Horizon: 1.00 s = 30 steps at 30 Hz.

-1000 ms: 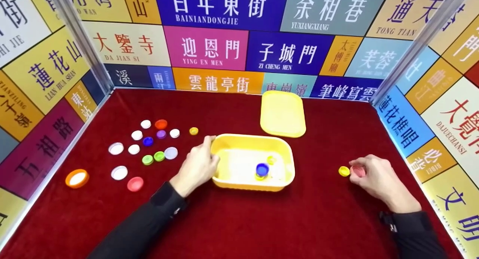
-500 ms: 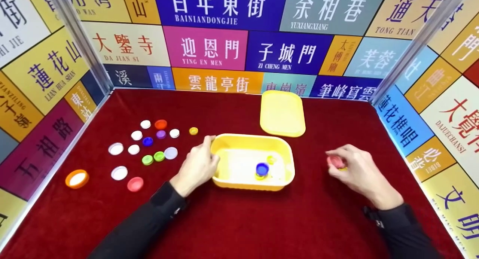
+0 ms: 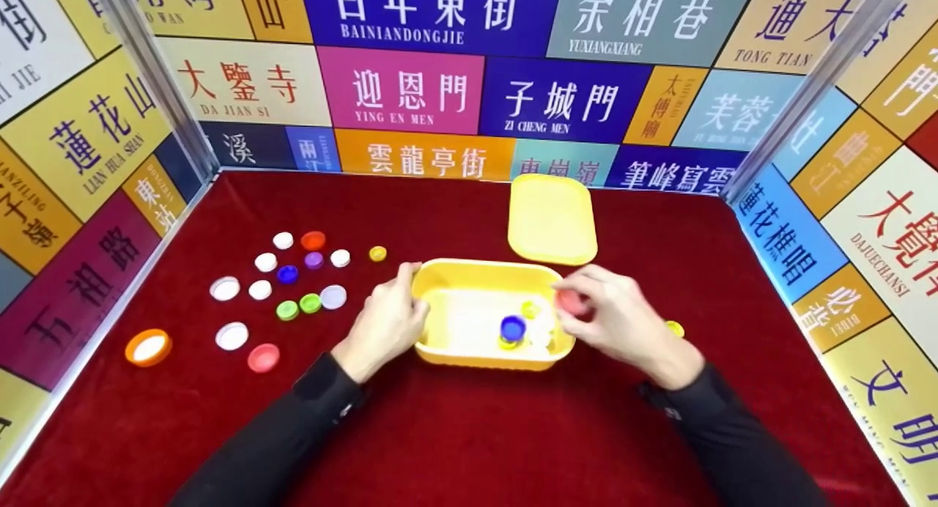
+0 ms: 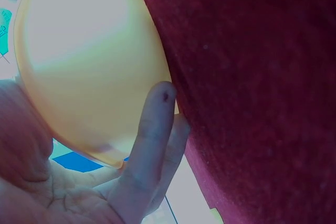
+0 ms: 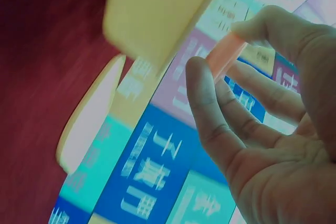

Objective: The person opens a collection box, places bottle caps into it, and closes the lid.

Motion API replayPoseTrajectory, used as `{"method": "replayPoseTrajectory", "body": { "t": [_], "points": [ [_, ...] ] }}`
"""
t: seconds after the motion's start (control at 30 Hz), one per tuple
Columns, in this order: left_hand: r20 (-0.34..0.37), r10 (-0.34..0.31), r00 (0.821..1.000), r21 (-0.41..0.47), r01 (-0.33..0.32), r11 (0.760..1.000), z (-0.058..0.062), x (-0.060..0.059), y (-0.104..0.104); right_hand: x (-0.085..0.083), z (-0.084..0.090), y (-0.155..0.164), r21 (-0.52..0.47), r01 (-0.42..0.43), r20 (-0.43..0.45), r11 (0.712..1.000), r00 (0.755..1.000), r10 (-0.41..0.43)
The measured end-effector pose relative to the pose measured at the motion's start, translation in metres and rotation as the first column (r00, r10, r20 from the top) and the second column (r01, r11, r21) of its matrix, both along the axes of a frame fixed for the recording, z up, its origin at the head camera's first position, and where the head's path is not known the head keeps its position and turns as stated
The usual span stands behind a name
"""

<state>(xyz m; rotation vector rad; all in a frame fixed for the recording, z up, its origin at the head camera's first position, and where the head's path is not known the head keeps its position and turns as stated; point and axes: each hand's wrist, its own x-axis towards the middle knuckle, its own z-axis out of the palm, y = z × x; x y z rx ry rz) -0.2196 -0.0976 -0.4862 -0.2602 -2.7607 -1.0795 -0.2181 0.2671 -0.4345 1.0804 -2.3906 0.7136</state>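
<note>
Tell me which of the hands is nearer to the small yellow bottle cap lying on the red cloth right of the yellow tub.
Right. The right hand sits just left of the small yellow bottle cap, pinching a pink cap at the yellow plastic tub; the left hand grips the tub's far left side.

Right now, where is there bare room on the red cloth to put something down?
The near strip of the red cloth, between the two sleeves, is bare, and so is the back left between the caps and the lid. It is crowded left of the left hand, where loose caps cluster, and around the yellow box.
</note>
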Motion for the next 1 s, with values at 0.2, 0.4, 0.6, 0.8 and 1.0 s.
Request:
{"method": "replayPoseTrajectory", "body": {
  "t": [0.2,0.4,0.6,0.8,1.0],
  "points": [
    [0.011,0.002,1.000,-0.005,-0.002,1.000,0.000,0.000,-0.002,-0.001,-0.001,-0.047,0.060,-0.073,0.079,0.996,0.995,0.068],
    [0.007,0.009,1.000,-0.012,-0.009,1.000,-0.002,0.000,-0.001,-0.001,-0.003,-0.082,0.152,-0.155,0.139,0.976,0.981,0.134],
    [0.001,-0.006,1.000,0.001,0.006,1.000,-0.003,-0.003,0.001,-0.003,-0.010,-0.098,0.217,-0.152,0.190,0.964,0.976,0.111],
    [-0.016,0.001,1.000,0.021,0.000,1.000,-0.015,-0.007,-0.006,-0.001,-0.015,-0.104,0.230,-0.150,0.225,0.962,0.969,0.097],
    [0.012,0.015,1.000,-0.015,-0.014,1.000,-0.003,-0.001,0.001,0.001,-0.013,-0.099,0.226,-0.122,0.215,0.966,0.974,0.073]
  ]
}}
